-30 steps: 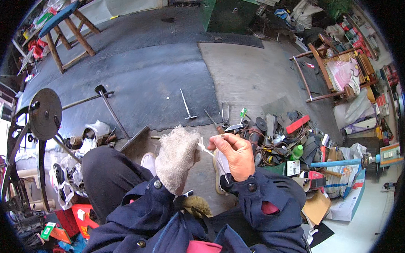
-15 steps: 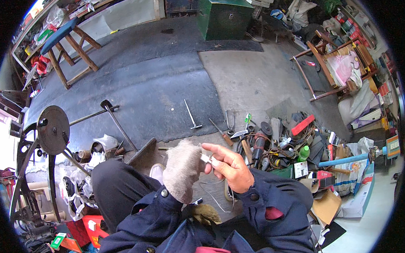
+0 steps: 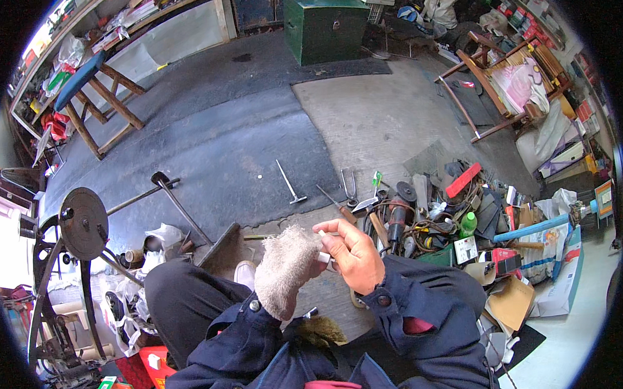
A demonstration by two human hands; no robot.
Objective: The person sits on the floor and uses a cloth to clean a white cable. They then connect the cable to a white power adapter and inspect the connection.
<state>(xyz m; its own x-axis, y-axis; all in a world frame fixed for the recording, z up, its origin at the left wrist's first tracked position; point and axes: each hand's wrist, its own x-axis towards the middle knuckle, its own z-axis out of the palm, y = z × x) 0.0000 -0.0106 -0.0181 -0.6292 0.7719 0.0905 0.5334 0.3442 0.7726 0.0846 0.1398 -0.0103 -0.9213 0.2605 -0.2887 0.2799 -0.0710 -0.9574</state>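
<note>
My left hand [image 3: 287,271] wears a thick, fuzzy pale grey glove and is raised in the middle of the head view, with its fingers mostly hidden. My right hand [image 3: 355,258], bare, is just right of it, its thumb and forefinger pinched on a small white object [image 3: 323,258] at the glove's edge. What exactly this object is cannot be made out. Below lie my bent knees in dark trousers, a pale shoe [image 3: 245,276] and a brownish furry thing [image 3: 318,331] between the legs.
An iron machine [image 3: 82,223] stands at left. A pile of tools and cords [image 3: 410,227] lies at right, with a green bottle [image 3: 467,225]. Metal tools [image 3: 292,195] lie ahead on a dark mat. Farther off are a wooden stool [image 3: 86,77], a green chest [image 3: 325,26] and a folded chair [image 3: 498,85].
My right hand has moved closer against the glove. A thin white strand that hung below the hands half a second ago is not visible now. The view has tilted slightly.
</note>
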